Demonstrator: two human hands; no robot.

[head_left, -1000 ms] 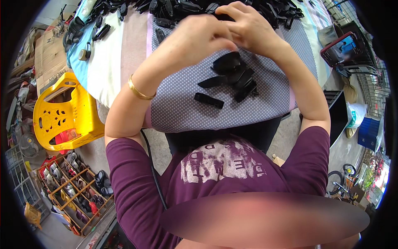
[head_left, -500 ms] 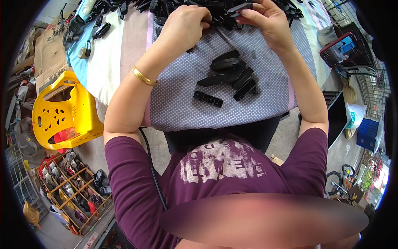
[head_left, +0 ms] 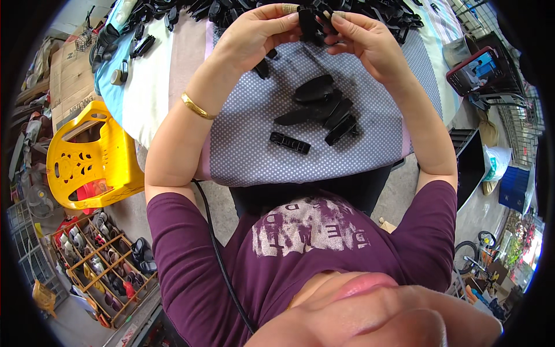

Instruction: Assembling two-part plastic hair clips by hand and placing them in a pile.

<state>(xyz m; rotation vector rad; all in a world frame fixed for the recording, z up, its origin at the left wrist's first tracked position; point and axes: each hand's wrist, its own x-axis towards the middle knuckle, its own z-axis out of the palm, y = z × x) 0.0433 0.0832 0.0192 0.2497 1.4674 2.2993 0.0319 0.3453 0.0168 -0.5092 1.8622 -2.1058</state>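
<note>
At the far side of the table, both hands meet over small black plastic parts. My left hand (head_left: 254, 36) pinches a dark, strap-like black plastic piece (head_left: 310, 26) between thumb and fingers. Close beside it, my right hand (head_left: 370, 46) is closed on a slim black plastic piece (head_left: 328, 23), whose tip lies near the left hand's piece. Whether the two touch cannot be made out. Below the hands, several black plastic pieces (head_left: 315, 89) lie loosely together on the dotted cloth. One short rectangular black piece (head_left: 289, 143) rests nearer to me.
A heap of black plastic parts (head_left: 399, 23) spreads along the table's far edge. A roll of tape (head_left: 118, 75) lies on the left. A yellow plastic chair (head_left: 87, 159) stands left of the table, and a phone (head_left: 475, 70) is propped at the right.
My left hand has come out of the heap with a black piece and lifted slightly. My right hand has moved a little nearer and lower, bringing its piece beside the left hand's.
</note>
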